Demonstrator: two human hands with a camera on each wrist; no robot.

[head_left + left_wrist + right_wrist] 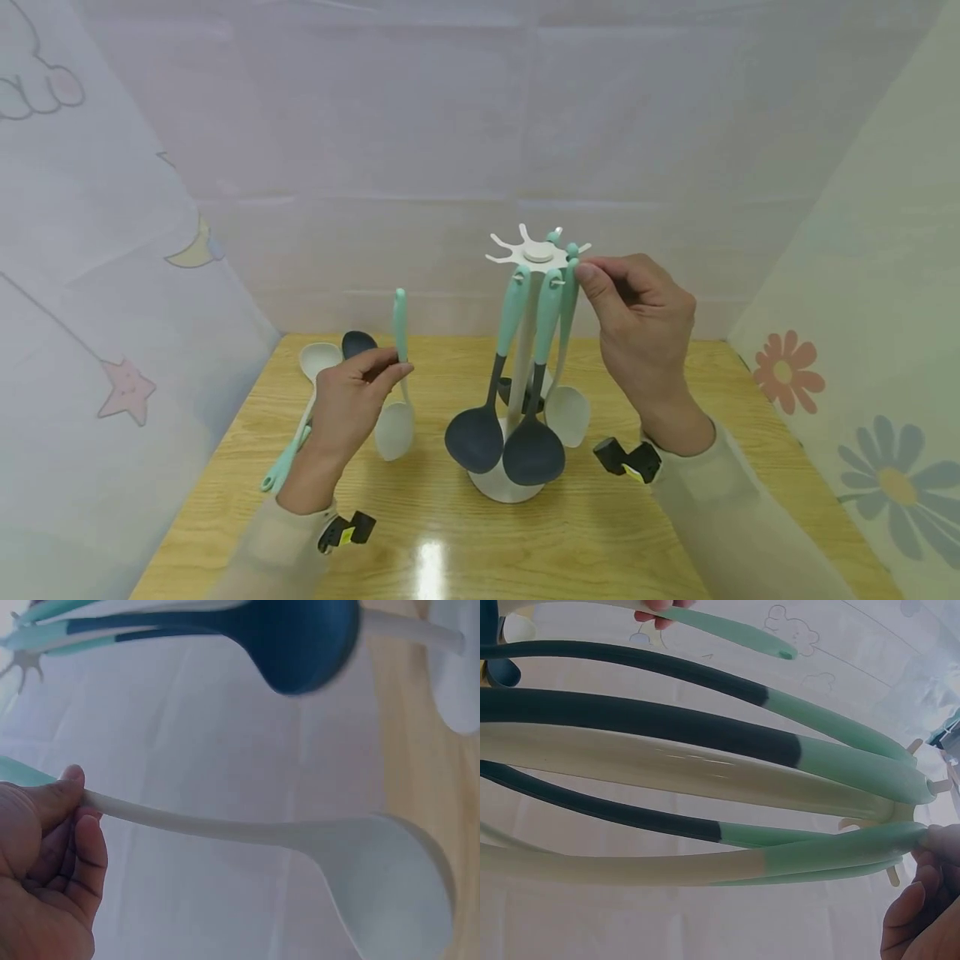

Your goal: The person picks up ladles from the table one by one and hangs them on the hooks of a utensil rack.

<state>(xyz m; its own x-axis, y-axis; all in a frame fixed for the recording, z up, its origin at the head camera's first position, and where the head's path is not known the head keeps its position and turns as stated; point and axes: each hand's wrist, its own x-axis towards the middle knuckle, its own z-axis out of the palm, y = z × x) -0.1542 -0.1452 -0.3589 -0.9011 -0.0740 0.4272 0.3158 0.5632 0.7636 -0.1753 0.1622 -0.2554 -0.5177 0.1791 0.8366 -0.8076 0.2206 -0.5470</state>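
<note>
Head view: left hand [351, 402], centre-left, is pinching a long mint-and-white plastic utensil [401, 323]; right hand [647, 329], centre-right, another utensil [567, 312], perhaps steadying it

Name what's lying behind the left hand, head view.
Partly visible behind the left hand: a white utensil and a dark utensil head. Where that head continues is covered by the hand.

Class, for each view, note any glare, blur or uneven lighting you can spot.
Head view: a bright patch of glare on the near part of the wooden table; left wrist view: rather dim, with the dark ladle at the top soft-edged; right wrist view: small glints along the stand's white pole, and a washed-out patch toward the upper right.
</note>
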